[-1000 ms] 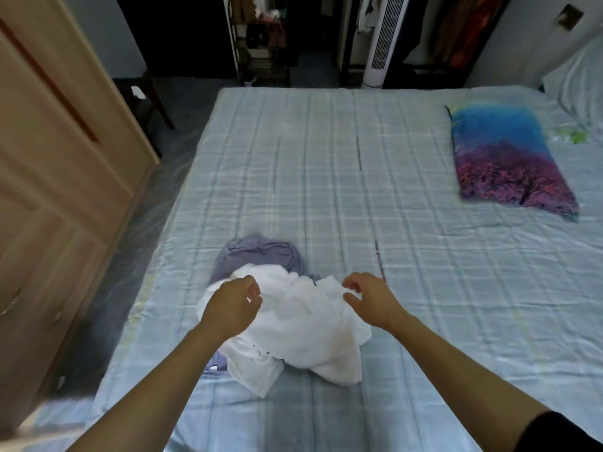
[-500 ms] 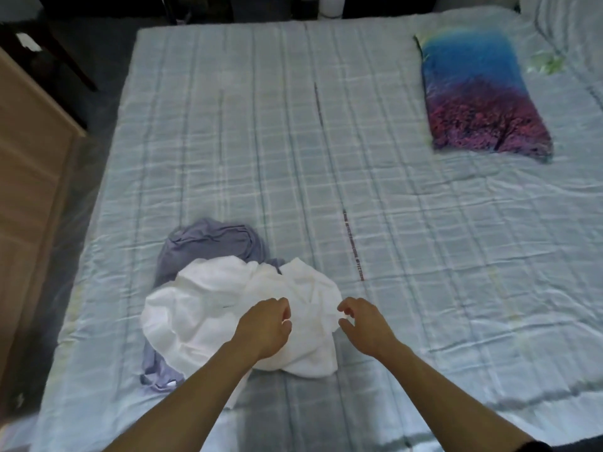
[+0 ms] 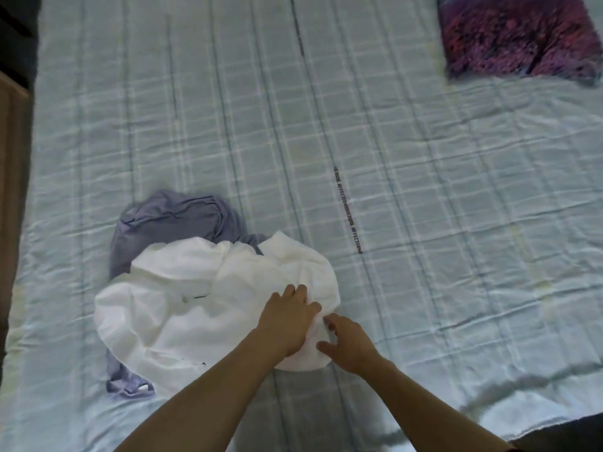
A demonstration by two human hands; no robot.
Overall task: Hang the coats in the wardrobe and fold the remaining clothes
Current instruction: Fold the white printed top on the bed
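Head view: white garment (image 3: 202,308), crumpled near the bed's (image 3: 424,223) near-left corner, lies over a grey-purple garment (image 3: 173,220). My left hand (image 3: 287,318) presses flat on its right edge, grip closed on nothing I can confirm; my right hand (image 3: 349,347) pinches that same edge. Lifting now could, I judge, drag the lower garment along, since the two overlap. A patterned pillow (image 3: 518,34) sits well apart at the far-right; nothing blocks my reach.
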